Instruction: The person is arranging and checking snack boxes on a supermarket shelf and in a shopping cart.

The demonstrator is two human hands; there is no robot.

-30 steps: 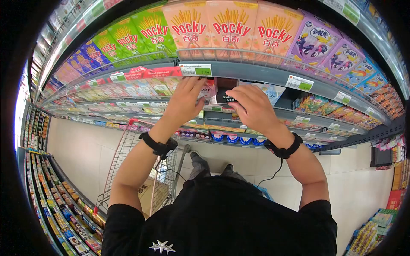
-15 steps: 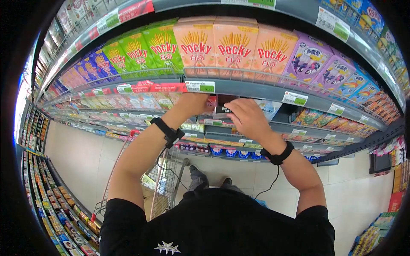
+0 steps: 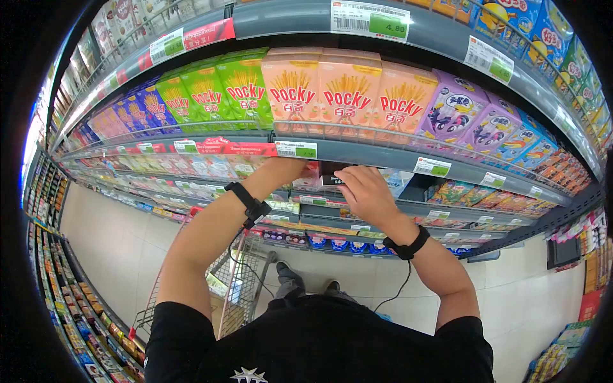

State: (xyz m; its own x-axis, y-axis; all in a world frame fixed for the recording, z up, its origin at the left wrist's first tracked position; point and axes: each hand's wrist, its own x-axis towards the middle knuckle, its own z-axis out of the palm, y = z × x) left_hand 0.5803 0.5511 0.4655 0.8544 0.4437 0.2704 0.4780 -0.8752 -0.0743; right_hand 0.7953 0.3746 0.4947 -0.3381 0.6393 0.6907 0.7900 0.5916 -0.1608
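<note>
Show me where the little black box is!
In the head view, the black box is near the middle, between the left hand and the right hand, which touches it, just below the shelf edge under the peach Pocky boxes.

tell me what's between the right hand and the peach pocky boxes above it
In the head view, the grey shelf edge and, above it, the wire guard lie between the right hand and the peach Pocky boxes.

The grey shelf (image 3: 367, 153) bears green Pocky boxes (image 3: 244, 92) at left, peach Pocky boxes (image 3: 348, 96) midway, purple boxes (image 3: 450, 112) right. The lower shelf (image 3: 415, 209) bears a dark box (image 3: 329, 180) and, right, colourful packs (image 3: 482, 199).
</note>
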